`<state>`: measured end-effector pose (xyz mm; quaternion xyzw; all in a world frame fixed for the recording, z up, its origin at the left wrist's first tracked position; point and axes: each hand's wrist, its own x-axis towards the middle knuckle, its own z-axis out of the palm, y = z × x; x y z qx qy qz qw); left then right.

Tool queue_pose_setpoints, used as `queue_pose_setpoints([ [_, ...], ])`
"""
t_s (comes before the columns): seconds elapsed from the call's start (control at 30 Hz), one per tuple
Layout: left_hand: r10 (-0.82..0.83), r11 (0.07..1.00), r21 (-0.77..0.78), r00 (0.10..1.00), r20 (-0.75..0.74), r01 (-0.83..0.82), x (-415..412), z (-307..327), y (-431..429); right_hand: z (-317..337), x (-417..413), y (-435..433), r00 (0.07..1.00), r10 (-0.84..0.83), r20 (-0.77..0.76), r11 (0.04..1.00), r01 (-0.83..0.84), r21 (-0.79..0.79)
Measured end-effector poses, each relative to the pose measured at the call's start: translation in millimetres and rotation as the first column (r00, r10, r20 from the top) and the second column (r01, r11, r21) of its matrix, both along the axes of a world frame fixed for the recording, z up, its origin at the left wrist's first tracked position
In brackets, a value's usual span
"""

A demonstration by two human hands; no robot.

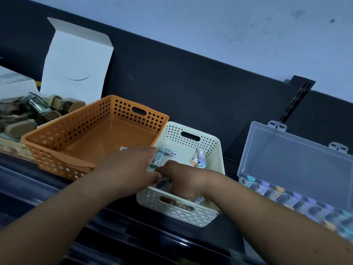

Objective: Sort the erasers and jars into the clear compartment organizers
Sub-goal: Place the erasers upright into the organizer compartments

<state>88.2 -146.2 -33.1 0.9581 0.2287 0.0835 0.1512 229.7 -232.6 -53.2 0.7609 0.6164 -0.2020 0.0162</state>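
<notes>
Both hands reach into a cream perforated basket (212,142) in the middle. My left hand (128,169) grips a teal eraser (157,159) at its fingertips. Inside the basket's near end, my right hand (183,183) curls its fingers around small items, with a dark one (163,183) between the two hands. Loose pastel erasers (199,158) lie at the basket's far right. A clear compartment organizer (298,165) stands open on the right, its front row holding several erasers (277,192). Cork-lidded jars (38,108) fill a box at the far left.
An orange perforated basket (91,131) sits left of the cream one with one small item (123,148) in it. A white cardboard flap (76,60) stands up behind the jars. A dark back panel and a slotted shelf bracket (298,98) rise behind.
</notes>
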Motion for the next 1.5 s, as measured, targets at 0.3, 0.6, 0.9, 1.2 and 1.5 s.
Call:
queue_pose_setpoints([
  [0.3, -0.010, 1.000, -0.006, 1.000, -0.007, 0.010, -3, 2, -1, 1, 8, -1, 0.967, -0.196, -0.161, 0.965, 0.219, 0.141],
  [0.6, -0.002, 1.000, 0.008, 1.000, -0.010, 0.002, -2, 0, -1, 4, 14, -2, 0.825, -0.355, -0.440, 0.909, 0.415, 0.045],
  [0.9, 0.006, 0.997, -0.075, 0.988, 0.153, 0.005, 2, 9, -12, 46, 13, -22, 0.209, -0.241, -0.948, 0.705, 0.708, -0.023],
  [1.2, 0.064, 0.760, -0.577, 0.849, 0.524, 0.299, 43, 23, -86, 68, 5, -83, 0.116, 0.047, -0.992, 0.557, 0.821, 0.122],
  [1.5, 0.070, 0.818, -0.511, 0.836, 0.544, 0.264, 102, 37, -185, 69, 56, -216, 0.122, 0.084, -0.989, 0.341, 0.929, 0.144],
])
